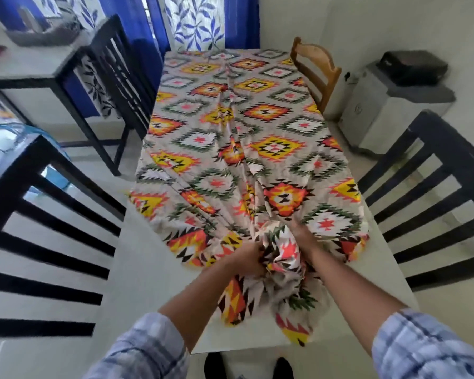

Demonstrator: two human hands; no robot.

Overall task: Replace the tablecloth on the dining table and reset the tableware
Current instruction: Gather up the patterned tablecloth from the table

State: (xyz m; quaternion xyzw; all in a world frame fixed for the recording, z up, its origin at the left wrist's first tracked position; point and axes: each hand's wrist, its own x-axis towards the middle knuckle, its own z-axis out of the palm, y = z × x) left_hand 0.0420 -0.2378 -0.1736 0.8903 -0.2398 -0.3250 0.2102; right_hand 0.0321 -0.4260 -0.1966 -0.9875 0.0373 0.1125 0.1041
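Head view looks down the length of a white bench (148,269) that runs away toward a window hung with blue curtains (137,23) and a white panel printed with blue leaves (195,23). A tablecloth (230,132) patterned with orange, yellow and green diamonds covers most of the bench, flat at the far end and drawn into long folds toward the near end, where the white top shows bare on either side. The left grip (248,257) and the right grip (303,236) are both curled tight round a bunched wad of the cloth at the middle of the near end, just beside each other, and loose cloth trails from them to the near edge.

A black slatted chair (39,242) stands at the near left and another (435,201) at the near right. A third black chair (115,69) sits far left and a wooden chair (316,72) far right, against the bench. On the left, a side table (25,69) carries a grey basket (41,34). On the right, a grey cabinet (389,116) stands on the pale floor with a black box (413,67) on top. 2 dark shoes (214,365) show below the near edge.
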